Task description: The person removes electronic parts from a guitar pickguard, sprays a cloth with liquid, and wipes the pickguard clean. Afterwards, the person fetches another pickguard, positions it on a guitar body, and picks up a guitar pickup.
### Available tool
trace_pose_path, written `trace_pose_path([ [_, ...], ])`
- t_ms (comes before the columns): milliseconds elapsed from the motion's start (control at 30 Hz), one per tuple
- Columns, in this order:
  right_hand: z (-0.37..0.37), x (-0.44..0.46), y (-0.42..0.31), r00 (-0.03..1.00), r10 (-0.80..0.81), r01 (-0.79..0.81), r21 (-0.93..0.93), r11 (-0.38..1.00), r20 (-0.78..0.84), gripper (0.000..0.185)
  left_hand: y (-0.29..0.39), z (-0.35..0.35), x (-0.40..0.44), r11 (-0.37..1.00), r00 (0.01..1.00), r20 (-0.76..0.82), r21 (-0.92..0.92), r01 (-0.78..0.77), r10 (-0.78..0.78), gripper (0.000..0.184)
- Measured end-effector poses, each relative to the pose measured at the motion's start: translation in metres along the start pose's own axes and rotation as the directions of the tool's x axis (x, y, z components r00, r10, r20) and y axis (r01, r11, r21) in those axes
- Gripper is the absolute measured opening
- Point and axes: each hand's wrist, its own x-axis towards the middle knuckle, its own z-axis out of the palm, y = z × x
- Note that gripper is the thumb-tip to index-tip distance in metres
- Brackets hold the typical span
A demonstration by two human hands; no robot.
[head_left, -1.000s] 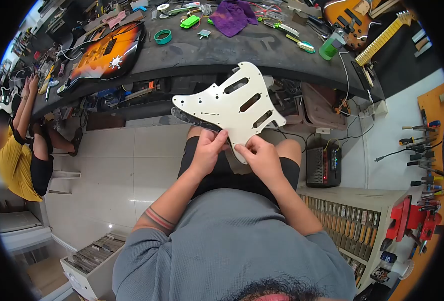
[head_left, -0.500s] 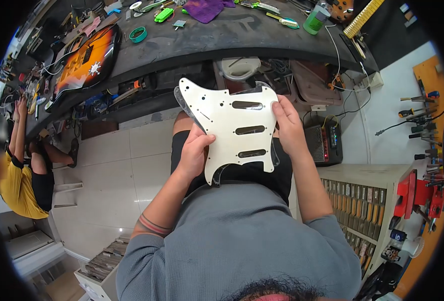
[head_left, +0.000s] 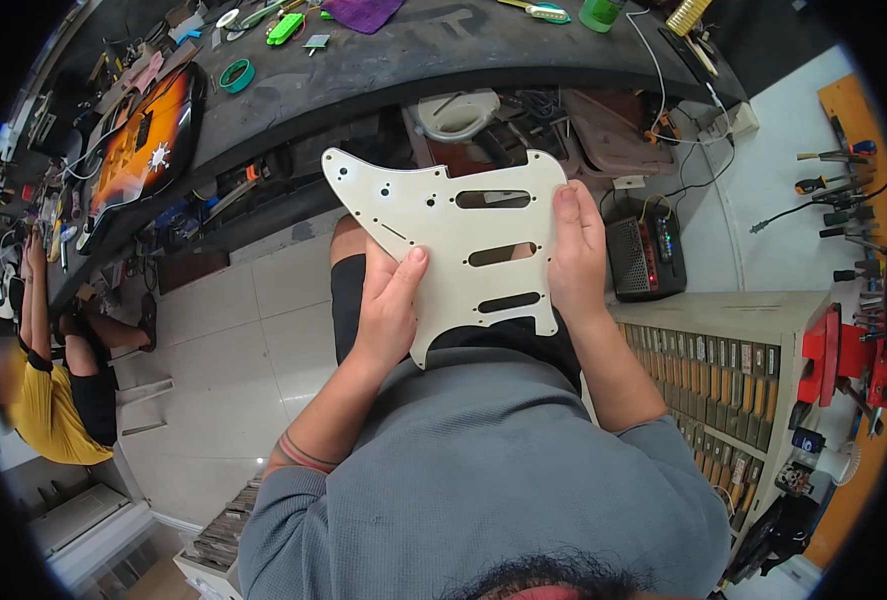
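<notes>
A cream-white guitar pickguard with three long slots and several small holes is held above my lap, its flat face turned up. My left hand grips its left lower edge, thumb on the face and fingers hidden underneath. On the right edge, near the upper corner, my right hand is closed, with its thumb lying along the rim. The dark-edged piece seen behind the pickguard earlier is now hidden.
A dark workbench spans the top, bearing a sunburst guitar body and green tape. A small amplifier stands right, beside a drawer cabinet. A co-worker in a yellow shirt sits far left.
The pickguard has turned from a tilted pose to a flatter, more level one. My right hand has moved from its lower tip to its right edge. The view has shifted toward the floor.
</notes>
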Motion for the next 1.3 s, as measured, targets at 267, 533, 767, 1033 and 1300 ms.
trace_pose_path([
  [267,0.003,-0.005,-0.011,0.998,-0.065,0.065,0.039,0.997,-0.015,0.040,0.010,0.008,0.001,0.999,1.000,0.011,0.041,0.009,-0.009,0.067],
  [533,-0.006,-0.005,-0.019,0.955,0.167,-0.258,0.409,0.875,0.246,0.057,0.013,0.002,-0.001,0.999,0.999,0.039,0.026,0.027,-0.028,0.063],
  [767,0.000,-0.001,-0.016,0.881,0.102,-0.432,0.700,0.568,0.461,0.062,0.017,0.005,-0.001,0.999,0.999,0.000,0.026,0.048,-0.048,0.066],
  [1033,-0.003,0.000,-0.011,0.828,-0.016,-0.475,0.715,0.513,0.561,0.067,0.020,0.008,0.001,1.000,1.000,0.003,0.009,-0.012,0.012,0.067],
  [1300,0.002,0.000,-0.016,0.841,-0.035,-0.439,0.719,0.538,0.540,0.064,0.032,0.010,-0.001,0.999,0.997,0.072,0.047,-0.028,0.024,0.068],
])
